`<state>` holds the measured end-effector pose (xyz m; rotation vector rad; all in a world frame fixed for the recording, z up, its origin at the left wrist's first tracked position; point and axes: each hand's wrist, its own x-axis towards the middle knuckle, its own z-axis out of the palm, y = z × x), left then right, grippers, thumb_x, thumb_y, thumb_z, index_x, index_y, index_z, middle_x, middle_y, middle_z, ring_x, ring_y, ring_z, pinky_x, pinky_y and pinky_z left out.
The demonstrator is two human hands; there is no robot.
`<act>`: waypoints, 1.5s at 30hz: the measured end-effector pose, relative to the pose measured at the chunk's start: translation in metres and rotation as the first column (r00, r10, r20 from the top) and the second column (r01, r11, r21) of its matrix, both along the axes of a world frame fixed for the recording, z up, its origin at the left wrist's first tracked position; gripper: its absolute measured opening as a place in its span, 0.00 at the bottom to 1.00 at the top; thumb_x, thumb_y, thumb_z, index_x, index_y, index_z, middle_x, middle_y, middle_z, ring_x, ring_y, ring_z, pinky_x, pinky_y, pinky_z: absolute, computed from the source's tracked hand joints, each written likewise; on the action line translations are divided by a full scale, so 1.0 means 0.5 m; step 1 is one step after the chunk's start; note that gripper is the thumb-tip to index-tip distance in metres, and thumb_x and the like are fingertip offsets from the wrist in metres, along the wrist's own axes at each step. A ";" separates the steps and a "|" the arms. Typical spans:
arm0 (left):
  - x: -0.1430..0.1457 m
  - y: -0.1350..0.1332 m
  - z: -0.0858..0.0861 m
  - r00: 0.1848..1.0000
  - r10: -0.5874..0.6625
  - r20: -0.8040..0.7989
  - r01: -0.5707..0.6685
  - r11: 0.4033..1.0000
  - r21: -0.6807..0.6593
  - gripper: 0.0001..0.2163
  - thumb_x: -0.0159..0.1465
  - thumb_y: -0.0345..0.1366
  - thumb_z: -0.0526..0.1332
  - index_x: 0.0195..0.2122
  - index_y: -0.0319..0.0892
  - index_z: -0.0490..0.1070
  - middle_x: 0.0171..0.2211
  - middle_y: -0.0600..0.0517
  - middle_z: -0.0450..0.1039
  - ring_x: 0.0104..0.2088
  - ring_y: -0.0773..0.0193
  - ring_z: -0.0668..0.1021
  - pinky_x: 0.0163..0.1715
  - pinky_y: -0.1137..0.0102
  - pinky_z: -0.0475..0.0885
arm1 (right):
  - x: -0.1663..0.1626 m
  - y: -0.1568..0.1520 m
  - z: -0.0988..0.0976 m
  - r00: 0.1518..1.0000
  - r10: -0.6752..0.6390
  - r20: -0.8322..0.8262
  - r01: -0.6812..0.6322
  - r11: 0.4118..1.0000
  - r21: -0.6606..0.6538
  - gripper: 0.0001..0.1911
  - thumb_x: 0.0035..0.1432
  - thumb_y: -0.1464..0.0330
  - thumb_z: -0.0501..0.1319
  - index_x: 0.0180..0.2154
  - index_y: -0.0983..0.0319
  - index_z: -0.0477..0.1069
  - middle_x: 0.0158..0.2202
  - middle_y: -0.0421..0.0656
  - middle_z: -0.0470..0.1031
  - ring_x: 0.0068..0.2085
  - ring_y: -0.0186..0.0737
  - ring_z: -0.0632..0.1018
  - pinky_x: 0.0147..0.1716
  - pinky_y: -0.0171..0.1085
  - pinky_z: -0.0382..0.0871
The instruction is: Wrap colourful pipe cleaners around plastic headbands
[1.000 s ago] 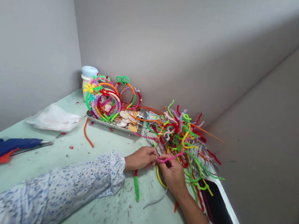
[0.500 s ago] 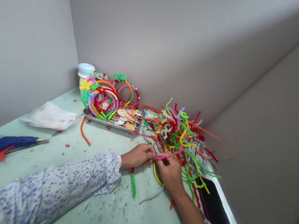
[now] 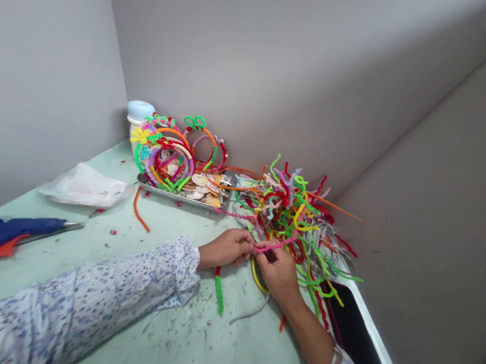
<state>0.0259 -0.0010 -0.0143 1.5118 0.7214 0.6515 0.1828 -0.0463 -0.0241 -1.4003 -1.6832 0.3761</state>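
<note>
- Pink pipe cleaner (image 3: 271,246): we see it just right of and below the centre of the frame, bent upward at its right end.
- Our right hand (image 3: 278,274) has its grip pinched on this pipe cleaner, thumb against fingers.
- Our left hand (image 3: 229,247) meets it from the left, its grip closed on the left tip.
- Below our hands lie a curved yellow piece (image 3: 258,281), a thin grey strand (image 3: 248,315) and a red-and-green pipe cleaner (image 3: 219,294).
- Right of centre, beyond our right hand, a tangled heap of pipe cleaners (image 3: 287,205) spreads in many colours.
- Left of the heap we have a metal tray (image 3: 179,200) filled with flat cut-out pieces (image 3: 200,187); decorated headbands (image 3: 170,161) stand at its left part, before a jar with a light blue lid (image 3: 140,111).
- Toward the left edge, a blue glue gun (image 3: 10,236) with an orange trigger lies on our pale green table (image 3: 160,349), below a clear plastic bag (image 3: 85,186).
- An orange pipe cleaner (image 3: 138,211) lies just below the tray.
</note>
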 end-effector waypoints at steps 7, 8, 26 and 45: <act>0.001 0.003 -0.005 1.000 -0.004 0.008 0.004 1.000 -0.024 0.04 0.55 0.32 0.52 0.30 0.39 0.64 0.19 0.58 0.64 0.14 0.75 0.63 0.14 0.77 0.57 | 0.001 0.001 -0.002 1.000 0.022 -0.014 -0.023 0.999 -0.022 0.06 0.51 0.72 0.58 0.32 0.62 0.73 0.32 0.44 0.76 0.34 0.40 0.76 0.35 0.37 0.69; 0.001 0.003 -0.005 1.000 -0.004 0.007 0.004 1.000 -0.020 0.04 0.55 0.32 0.53 0.30 0.39 0.64 0.19 0.58 0.64 0.14 0.74 0.64 0.14 0.77 0.57 | 0.000 0.001 -0.002 1.000 0.024 -0.014 -0.025 0.999 -0.025 0.06 0.51 0.72 0.58 0.32 0.62 0.72 0.32 0.43 0.76 0.33 0.40 0.76 0.35 0.37 0.69; 0.002 0.006 -0.005 1.000 -0.004 0.007 0.004 0.999 -0.045 0.04 0.54 0.32 0.53 0.29 0.38 0.64 0.19 0.57 0.64 0.13 0.75 0.64 0.13 0.79 0.58 | -0.001 0.004 -0.004 0.997 0.049 -0.052 -0.052 0.997 -0.050 0.06 0.51 0.73 0.57 0.33 0.61 0.71 0.30 0.42 0.76 0.29 0.37 0.75 0.31 0.34 0.67; -0.001 -0.001 0.004 1.000 -0.013 -0.022 0.012 0.999 -0.052 0.06 0.57 0.36 0.53 0.30 0.38 0.64 0.20 0.57 0.64 0.14 0.75 0.64 0.14 0.79 0.59 | 0.000 0.001 -0.004 0.994 0.047 -0.102 -0.055 0.995 -0.084 0.06 0.52 0.71 0.57 0.33 0.61 0.72 0.32 0.43 0.77 0.31 0.39 0.76 0.31 0.35 0.68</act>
